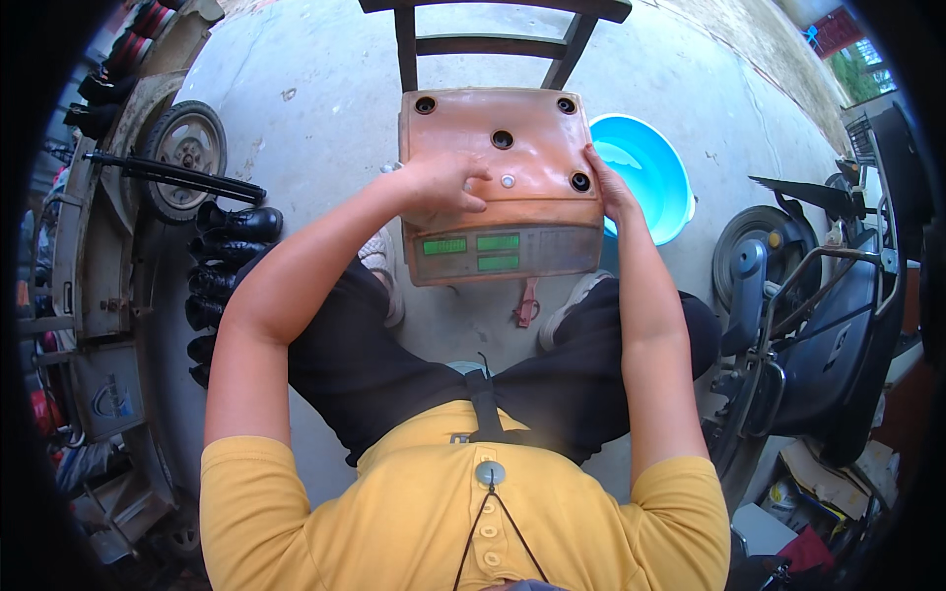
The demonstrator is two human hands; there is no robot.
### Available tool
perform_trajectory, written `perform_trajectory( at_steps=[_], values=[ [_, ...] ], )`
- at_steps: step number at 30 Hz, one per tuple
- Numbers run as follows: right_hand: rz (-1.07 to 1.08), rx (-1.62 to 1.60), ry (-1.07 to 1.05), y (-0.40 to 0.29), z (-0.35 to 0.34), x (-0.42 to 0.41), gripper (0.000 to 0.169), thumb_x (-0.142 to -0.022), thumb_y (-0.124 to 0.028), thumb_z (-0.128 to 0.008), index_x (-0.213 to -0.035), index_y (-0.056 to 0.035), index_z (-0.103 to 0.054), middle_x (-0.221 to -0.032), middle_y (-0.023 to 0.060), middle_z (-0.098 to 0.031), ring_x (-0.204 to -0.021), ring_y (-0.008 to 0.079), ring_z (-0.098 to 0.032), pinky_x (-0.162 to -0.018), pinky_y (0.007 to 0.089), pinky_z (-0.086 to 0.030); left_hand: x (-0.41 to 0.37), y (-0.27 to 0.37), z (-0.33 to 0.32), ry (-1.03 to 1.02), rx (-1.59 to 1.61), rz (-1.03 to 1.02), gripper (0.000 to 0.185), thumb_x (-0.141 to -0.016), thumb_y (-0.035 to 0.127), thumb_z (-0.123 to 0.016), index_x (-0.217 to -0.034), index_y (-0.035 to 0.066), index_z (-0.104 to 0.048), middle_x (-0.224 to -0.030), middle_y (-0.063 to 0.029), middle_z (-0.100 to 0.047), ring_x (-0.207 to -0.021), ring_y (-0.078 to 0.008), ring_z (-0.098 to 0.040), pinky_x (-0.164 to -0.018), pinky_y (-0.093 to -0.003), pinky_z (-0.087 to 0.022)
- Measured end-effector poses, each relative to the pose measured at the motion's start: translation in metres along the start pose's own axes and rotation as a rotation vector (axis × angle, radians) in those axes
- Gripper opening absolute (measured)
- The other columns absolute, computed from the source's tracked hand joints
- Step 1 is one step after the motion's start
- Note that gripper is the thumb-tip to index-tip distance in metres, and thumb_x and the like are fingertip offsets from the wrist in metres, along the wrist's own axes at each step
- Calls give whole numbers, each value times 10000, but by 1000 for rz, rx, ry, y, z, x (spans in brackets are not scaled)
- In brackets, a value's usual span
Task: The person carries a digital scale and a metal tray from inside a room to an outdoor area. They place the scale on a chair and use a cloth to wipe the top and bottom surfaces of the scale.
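An electronic weighing scale (473,122) with an orange-brown body lies before me, its top bare of a weighing pan. Black round sockets and a small silvery bubble level (508,180) show on that top. Along its near side, a display panel (473,251) has green lit windows. My left hand (447,181) is over the left part of the top, fingers apart and nothing in them; whether it touches the surface, I cannot tell. My right hand (612,185) grips the scale's right edge, with the fingers mostly hidden along the side.
A wooden chair frame (491,46) rises behind the scale. Right of it, a blue basin (650,185) holds water. A red strap-like piece (526,303) lies between my feet. Black boots (240,221) line the left; a motorcycle (813,318) stands at right.
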State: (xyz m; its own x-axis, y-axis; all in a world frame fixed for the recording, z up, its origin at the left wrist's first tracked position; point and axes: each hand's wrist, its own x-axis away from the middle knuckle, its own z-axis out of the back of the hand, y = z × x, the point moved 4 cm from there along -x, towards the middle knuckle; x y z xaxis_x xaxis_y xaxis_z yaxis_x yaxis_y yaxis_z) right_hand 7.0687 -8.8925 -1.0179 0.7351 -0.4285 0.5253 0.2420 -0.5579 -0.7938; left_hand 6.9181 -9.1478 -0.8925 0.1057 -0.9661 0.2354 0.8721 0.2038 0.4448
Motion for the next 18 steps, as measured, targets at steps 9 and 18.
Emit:
perform_trajectory(
  at_steps=[9, 18],
  values=[
    [7, 39, -6, -2, 4, 1, 636, -869, -507, -636, -1226, 15, -555, -1125, 116, -644, -995, 186, -631, -831, 307, -508, 13, 0, 46, 212, 140, 84, 498, -778, 408, -670, -1134, 59, -664, -1116, -165, -661, -1031, -316, -624, -909, -382, -484],
    [594, 229, 300, -116, -89, 92, 845, -796, -666, -615, -1354, -74, -385, -1209, 119, -506, -1088, 189, -470, -831, 376, -461, 11, 13, 87, 681, 1171, 59, 383, -932, 364, -594, -1130, 37, -622, -995, -51, -654, -906, -134, -607, -835, -274, -486]
  ],
)
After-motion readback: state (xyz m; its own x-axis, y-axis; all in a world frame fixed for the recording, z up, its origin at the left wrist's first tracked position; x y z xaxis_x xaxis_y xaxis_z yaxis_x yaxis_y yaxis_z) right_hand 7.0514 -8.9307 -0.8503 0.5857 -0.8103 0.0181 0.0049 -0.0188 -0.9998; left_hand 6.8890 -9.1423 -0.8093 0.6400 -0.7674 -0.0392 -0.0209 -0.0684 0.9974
